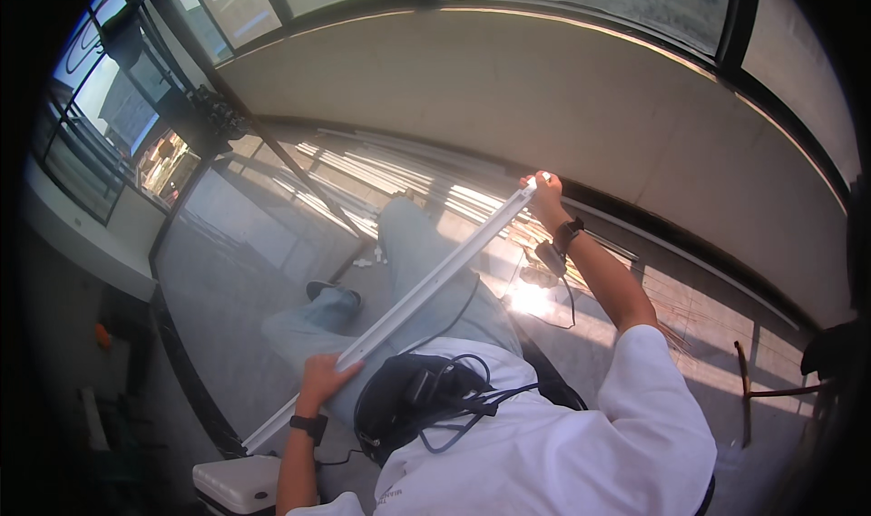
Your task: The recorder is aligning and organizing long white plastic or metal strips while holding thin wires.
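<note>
A long, straight white channel strip [435,274] lies slantwise across my lap, with small dark marks along its face. My right hand [544,194] is closed round its far upper end, near the wall. Lower down and to the left, my left hand [327,380] grips the same strip, thumb laid along it. The strip's near end runs on past that hand to the lower left, close to a white case [238,481]. Most fingers of the left hand are hidden behind the strip and the back of the hand.
More long pale strips [390,173] lie on the tiled floor along the wall. A thin pole [295,170] leans at the left. Small white pieces [367,260] lie near my foot. A black waist bag [408,398] with loose cables rests at my lap. A rusty metal bar [746,394] stands at the right.
</note>
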`<move>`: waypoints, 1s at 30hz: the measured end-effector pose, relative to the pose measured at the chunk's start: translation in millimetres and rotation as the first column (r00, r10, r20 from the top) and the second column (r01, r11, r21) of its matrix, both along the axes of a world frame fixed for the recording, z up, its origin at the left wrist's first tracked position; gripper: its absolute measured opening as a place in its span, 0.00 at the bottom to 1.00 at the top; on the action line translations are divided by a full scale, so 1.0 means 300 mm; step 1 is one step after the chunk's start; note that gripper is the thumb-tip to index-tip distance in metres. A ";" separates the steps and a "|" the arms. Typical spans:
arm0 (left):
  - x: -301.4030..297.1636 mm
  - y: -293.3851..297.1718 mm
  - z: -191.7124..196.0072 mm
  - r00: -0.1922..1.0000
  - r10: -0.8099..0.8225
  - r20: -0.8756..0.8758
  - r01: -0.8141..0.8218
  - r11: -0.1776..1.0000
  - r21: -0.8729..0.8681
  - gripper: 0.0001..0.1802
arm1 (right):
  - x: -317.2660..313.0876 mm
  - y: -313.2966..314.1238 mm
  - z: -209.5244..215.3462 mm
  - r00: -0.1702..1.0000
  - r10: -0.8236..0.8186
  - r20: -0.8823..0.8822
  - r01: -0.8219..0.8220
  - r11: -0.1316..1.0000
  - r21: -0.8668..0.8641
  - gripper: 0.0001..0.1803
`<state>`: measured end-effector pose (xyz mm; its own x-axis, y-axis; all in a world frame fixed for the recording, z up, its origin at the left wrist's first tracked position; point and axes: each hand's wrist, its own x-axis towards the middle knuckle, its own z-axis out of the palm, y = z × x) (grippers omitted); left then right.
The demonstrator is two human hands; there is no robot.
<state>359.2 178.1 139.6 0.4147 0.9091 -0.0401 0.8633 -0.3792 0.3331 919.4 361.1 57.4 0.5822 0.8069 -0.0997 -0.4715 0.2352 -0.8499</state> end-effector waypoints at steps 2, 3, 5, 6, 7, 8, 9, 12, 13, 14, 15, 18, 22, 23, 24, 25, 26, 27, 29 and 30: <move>-0.007 0.004 -0.001 1.000 0.009 -0.024 -0.009 1.000 -0.010 0.27 | -0.013 0.003 0.015 1.000 -0.012 0.024 0.013 1.000 -0.025 0.13; -0.009 0.005 0.000 0.999 0.019 -0.044 -0.020 1.000 -0.021 0.27 | -0.024 0.008 0.022 1.000 -0.013 0.020 0.014 1.000 -0.025 0.13; 0.003 0.002 0.007 0.999 0.012 -0.029 -0.013 1.000 -0.017 0.27 | -0.021 0.015 0.027 0.999 0.006 0.040 -0.004 0.999 -0.048 0.13; 0.006 0.000 0.009 1.000 0.008 -0.013 -0.008 1.000 -0.012 0.27 | -0.017 0.008 0.026 0.999 0.005 0.051 -0.002 0.998 -0.060 0.13; 0.005 0.000 0.008 1.000 0.010 -0.012 -0.010 1.000 -0.012 0.27 | -0.006 0.008 0.025 0.999 0.007 0.051 -0.003 0.998 -0.060 0.13; 0.004 0.001 0.004 1.000 0.009 -0.019 -0.009 1.000 -0.008 0.27 | 0.014 0.005 0.027 0.996 0.037 0.081 -0.033 0.998 -0.057 0.12; 0.003 0.002 0.001 1.000 0.008 -0.024 -0.008 1.000 -0.003 0.28 | 0.033 0.004 0.030 0.991 0.067 0.112 -0.062 0.997 -0.055 0.11; 0.011 -0.004 0.031 1.000 0.011 -0.024 -0.011 1.000 -0.016 0.28 | 0.003 -0.022 0.030 0.977 0.034 0.210 -0.019 0.997 -0.072 0.09; 0.008 -0.007 0.027 1.000 0.020 -0.018 -0.020 1.000 -0.014 0.28 | -0.015 -0.041 0.042 0.968 0.026 0.248 -0.011 0.998 -0.062 0.08; -0.002 -0.007 0.024 1.000 0.024 -0.009 -0.024 0.999 -0.031 0.28 | -0.007 -0.072 0.060 0.979 0.099 0.181 -0.087 0.994 -0.072 0.08; -0.016 -0.014 0.023 1.000 0.013 -0.004 -0.013 0.998 -0.054 0.28 | 0.014 -0.113 0.058 0.990 0.127 0.062 -0.120 0.988 -0.100 0.06; -0.043 0.021 -0.019 0.984 0.029 -0.175 -0.041 0.997 -0.065 0.28 | 0.072 -0.112 0.005 0.980 0.190 0.063 -0.179 0.973 -0.143 0.06; 0.010 -0.013 0.045 0.999 0.027 -0.019 -0.028 0.996 -0.089 0.28 | 0.054 -0.123 0.057 0.972 0.188 0.142 -0.168 0.976 -0.139 0.08; 0.016 -0.009 0.047 0.999 0.023 -0.022 -0.025 0.995 -0.096 0.28 | 0.064 -0.133 0.088 0.968 0.203 0.147 -0.178 0.970 -0.167 0.08; 0.019 -0.005 0.047 1.000 0.009 -0.021 -0.010 0.998 -0.060 0.27 | 0.100 -0.125 0.069 0.965 0.235 0.116 -0.218 0.966 -0.136 0.09; 0.022 -0.003 0.044 1.000 0.000 -0.017 0.000 1.000 -0.021 0.27 | 0.113 -0.129 0.101 0.957 0.253 0.141 -0.229 0.959 -0.169 0.09; 0.017 0.000 0.032 1.000 0.001 -0.018 -0.002 1.000 -0.026 0.27 | 0.123 -0.114 0.093 0.966 0.223 0.130 -0.204 0.967 -0.150 0.08; 0.009 0.007 0.014 1.000 -0.016 -0.025 0.017 1.000 0.003 0.27 | 0.120 -0.110 0.091 0.974 0.192 0.118 -0.177 0.975 -0.132 0.08; 0.009 0.006 0.010 0.999 -0.020 -0.027 0.021 0.999 0.033 0.27 | 0.051 -0.129 0.068 0.948 0.271 0.170 -0.251 0.959 -0.129 0.10; 0.015 0.002 0.027 1.000 -0.008 0.016 0.008 1.000 0.002 0.27 | -0.005 -0.145 0.061 0.974 0.182 0.132 -0.159 0.973 -0.165 0.11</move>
<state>363.7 178.8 147.8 0.4222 0.9060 -0.0318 0.8548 -0.3862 0.3466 917.8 317.6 75.8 0.4546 0.8774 -0.1536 -0.3620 0.0244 -0.9319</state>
